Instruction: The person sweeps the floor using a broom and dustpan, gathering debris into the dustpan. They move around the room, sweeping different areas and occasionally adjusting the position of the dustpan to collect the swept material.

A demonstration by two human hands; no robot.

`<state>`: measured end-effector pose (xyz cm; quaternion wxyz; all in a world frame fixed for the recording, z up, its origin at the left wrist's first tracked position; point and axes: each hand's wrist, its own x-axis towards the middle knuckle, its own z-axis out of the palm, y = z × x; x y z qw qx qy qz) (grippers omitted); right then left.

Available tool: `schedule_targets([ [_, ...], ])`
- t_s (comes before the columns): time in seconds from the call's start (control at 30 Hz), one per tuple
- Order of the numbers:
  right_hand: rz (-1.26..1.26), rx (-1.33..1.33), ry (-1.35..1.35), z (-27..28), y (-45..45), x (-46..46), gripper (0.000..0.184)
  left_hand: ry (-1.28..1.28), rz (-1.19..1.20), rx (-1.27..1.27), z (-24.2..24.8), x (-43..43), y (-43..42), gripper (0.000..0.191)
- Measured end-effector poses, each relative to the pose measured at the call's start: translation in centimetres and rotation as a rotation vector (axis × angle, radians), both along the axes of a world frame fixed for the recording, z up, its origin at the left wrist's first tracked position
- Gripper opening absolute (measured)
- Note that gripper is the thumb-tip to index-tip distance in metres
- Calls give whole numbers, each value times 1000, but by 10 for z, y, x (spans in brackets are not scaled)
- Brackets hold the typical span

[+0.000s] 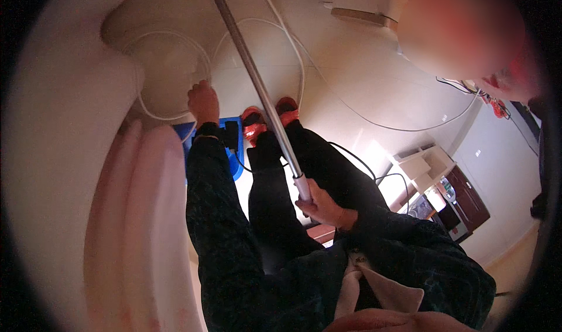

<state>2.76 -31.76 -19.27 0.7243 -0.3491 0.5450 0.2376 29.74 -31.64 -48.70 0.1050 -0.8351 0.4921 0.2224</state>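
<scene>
My left hand (204, 103) reaches out on the left, fingers closed around a coil of white cable (151, 33). The coil hangs in large loops. In my right hand (327, 207) is the pale grip of a long silver metal pole (257, 81). The pole slants up past my feet and leaves the view at the top. Under my left wrist a blue plastic object (237, 171) stands on the floor; my sleeve covers part of it. A black box, perhaps a power adapter (230, 135), is at the wrist with a black cord (243, 165).
A pale, pinkish padded surface (162, 209) fills the left. My red shoes (287, 108) stand on the light floor (333, 81). White cable (395, 128) runs across it. Another person's blurred head (461, 33) is at upper right. A cabinet (470, 200) stands at right.
</scene>
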Motion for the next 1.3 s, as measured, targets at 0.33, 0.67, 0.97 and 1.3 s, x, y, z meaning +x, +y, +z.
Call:
schedule_targets([
  [0.33,-363,101,104,131,-122,30,32,192,77,-258,174,5,-72,17],
  [0.67,-373,139,21,273,-195,-39,33,-21,-78,-121,310,64,-98,16],
  [0.97,-51,-222,254,420,-171,-180,37,-11,-12,-115,354,98,-106,20],
  [1.3,-281,89,329,497,-98,-191,33,-50,198,-24,296,37,-149,23],
])
